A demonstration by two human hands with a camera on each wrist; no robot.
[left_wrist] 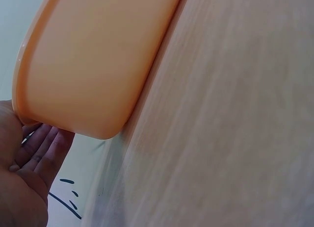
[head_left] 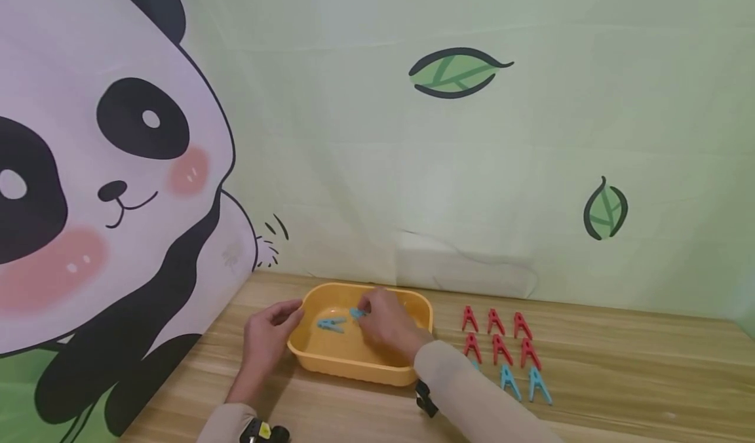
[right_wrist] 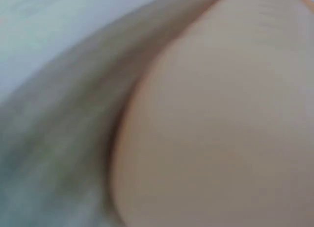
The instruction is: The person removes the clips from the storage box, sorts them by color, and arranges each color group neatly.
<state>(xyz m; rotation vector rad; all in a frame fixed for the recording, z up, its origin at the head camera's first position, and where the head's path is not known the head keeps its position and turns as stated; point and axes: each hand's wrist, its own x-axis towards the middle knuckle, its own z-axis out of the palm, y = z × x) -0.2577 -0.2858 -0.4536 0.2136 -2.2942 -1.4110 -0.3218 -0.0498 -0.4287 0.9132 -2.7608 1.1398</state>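
A yellow plastic basin (head_left: 348, 372) stands on the table. At its left end my left hand (head_left: 267, 335) holds the rim; the left wrist view shows the fingers (left_wrist: 48, 156) spread behind the basin's corner. My right hand (head_left: 386, 318) reaches inside and pinches a blue clothespin (head_left: 356, 312), mostly covered by the fingers. Left of it, another blue clothespin (head_left: 331, 325) lies on the basin floor. The right wrist view is blurred and filled mainly by the basin's outer wall (right_wrist: 211, 119), with the right hand out of sight.
Right of the basin, red clothespins (head_left: 500, 349) lie in two rows of three. Below them is a row of blue clothespins (head_left: 538, 385), one partly hidden by the right sleeve (head_left: 472, 390). A cloth backdrop (head_left: 354, 168) with a printed panda and leaves hangs behind the wooden table (head_left: 637, 371).
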